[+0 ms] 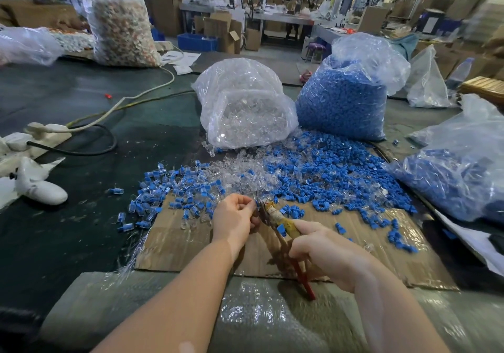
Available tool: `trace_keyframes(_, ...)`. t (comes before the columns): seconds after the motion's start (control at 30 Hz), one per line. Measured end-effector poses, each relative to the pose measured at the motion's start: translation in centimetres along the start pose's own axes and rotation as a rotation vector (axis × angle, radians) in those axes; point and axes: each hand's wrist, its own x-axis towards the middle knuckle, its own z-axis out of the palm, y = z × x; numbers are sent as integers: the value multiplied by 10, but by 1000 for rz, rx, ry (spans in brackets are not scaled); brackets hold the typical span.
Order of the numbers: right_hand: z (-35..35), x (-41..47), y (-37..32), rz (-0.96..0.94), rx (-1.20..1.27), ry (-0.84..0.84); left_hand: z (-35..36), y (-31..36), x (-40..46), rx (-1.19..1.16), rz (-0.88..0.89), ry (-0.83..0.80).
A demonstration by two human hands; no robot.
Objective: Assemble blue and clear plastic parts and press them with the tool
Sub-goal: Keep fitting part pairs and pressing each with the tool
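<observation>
- Left hand (pixel 236 217) pinched a small clear-and-blue plastic part (pixel 259 202) at the tool's tip.
- Right hand (pixel 327 252) gripped the red-handled, tape-wrapped pliers (pixel 275 216), pointing toward the left hand.

The left hand (pixel 236 217) pinches a small part at the nose of the pliers (pixel 275 216), whose red handles the right hand (pixel 324 252) grips over a cardboard sheet (pixel 174 246). Loose blue parts (pixel 335 172) and clear parts (pixel 240 172) spread beyond it (some joined pieces lie to the left), before a bag of clear parts (pixel 242 107) and a bag of blue parts (pixel 343 99).
</observation>
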Motion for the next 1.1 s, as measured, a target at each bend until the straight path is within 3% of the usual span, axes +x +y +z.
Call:
trace_keyframes(0.37,7,8,4,-36,28,39,0,-1,-1,33,31,0)
trace_keyframes(0.7,14,10,6,-119,-112,140,1,-3,-1,33,54,1)
trace_keyframes(0.83,14,8,7,-97,-2,134,1,-4,0,17,61,-1)
trace_keyframes(0.97,5,6,11,-37,444,45,1,-5,0,-16,60,5)
trace_keyframes(1.1,11,7,9,-112,331,124,2,-7,0,-22,68,25)
